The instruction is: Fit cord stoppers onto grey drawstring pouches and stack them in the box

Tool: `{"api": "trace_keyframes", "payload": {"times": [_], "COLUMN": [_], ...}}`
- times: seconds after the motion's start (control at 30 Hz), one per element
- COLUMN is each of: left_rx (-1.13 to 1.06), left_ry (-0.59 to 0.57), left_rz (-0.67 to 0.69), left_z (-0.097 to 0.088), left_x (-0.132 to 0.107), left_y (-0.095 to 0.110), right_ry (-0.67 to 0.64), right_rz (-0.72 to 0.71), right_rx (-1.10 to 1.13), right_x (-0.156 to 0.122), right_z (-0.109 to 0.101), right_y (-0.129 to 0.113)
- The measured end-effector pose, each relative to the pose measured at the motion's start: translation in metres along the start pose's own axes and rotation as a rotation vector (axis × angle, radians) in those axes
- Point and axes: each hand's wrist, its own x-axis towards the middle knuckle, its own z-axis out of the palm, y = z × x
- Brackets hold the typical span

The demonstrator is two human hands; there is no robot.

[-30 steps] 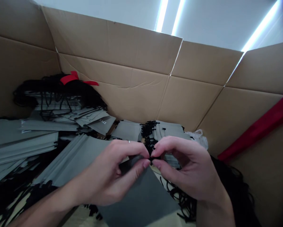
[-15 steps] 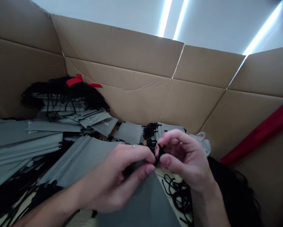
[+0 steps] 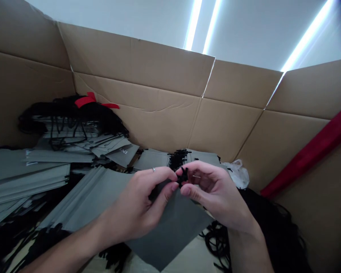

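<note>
My left hand (image 3: pixel 143 203), with a ring on one finger, pinches a grey drawstring bag (image 3: pixel 173 233) at its upper corner between thumb and forefinger. The bag hangs down below both hands, tilted, one corner pointing at the bottom of the view. At the pinched corner a black cord (image 3: pixel 183 176) bunches into a small knot with short ends sticking up. My right hand (image 3: pixel 218 195) closes thumb and curled forefinger around this cord, close beside the left fingertips. Its other fingers are bent, and exactly where they touch the cord is partly hidden.
Tall cardboard walls (image 3: pixel 147 83) stand behind and at the sides. Stacked grey bags (image 3: pixel 85 193) lie at left, with a black cord bundle (image 3: pixel 65 106) on the far pile. Loose black cords (image 3: pixel 217 239), a dark heap (image 3: pixel 272 227), a clear plastic bag (image 3: pixel 238 174) and a red strip (image 3: pixel 304 153) are at right.
Both hands have shifted slightly left with the cord knot between them. The bag has swung, so more of its lower corner and the surface below show.
</note>
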Motion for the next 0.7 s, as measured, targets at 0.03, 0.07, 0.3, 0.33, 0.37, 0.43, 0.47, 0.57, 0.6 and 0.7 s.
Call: {"api": "trace_keyframes", "payload": {"times": [0.03,0.07,0.3,0.33,0.37,0.43,0.47,0.57,0.6,0.7], "left_rx": [0.005,0.012,-0.03,-0.043,-0.054,-0.068,-0.07,-0.074,-0.082,-0.097], "left_ry": [-0.005,-0.005,-0.063,-0.077,-0.093,-0.123,-0.134,-0.165,-0.173,-0.178], "left_rz": [0.006,0.009,0.065,0.083,0.096,0.122,0.135,0.181,0.202,0.234], "left_z": [0.001,0.002,0.01,0.01,0.01,0.009,0.008,0.005,0.005,0.004], "left_x": [0.0,0.0,0.0,0.001,0.002,0.003,0.003,0.001,0.0,-0.001], "left_y": [0.0,-0.001,-0.005,-0.005,-0.005,-0.004,-0.004,-0.004,-0.004,-0.002], "right_ry": [-0.004,-0.005,0.033,0.031,0.026,0.004,-0.011,-0.068,-0.086,-0.118], "right_rz": [-0.005,-0.008,-0.03,-0.038,-0.043,-0.047,-0.039,0.01,0.028,0.052], "right_rx": [0.006,0.014,0.001,-0.003,-0.002,0.019,0.04,0.125,0.157,0.241], "right_x": [0.0,0.0,0.004,0.004,0.004,0.003,0.002,0.001,0.001,0.002], "right_z": [0.001,0.002,0.006,0.005,0.004,0.001,0.0,0.0,0.001,0.004], "right_y": [0.0,0.0,0.004,0.005,0.005,0.005,0.006,0.008,0.009,0.012]}}
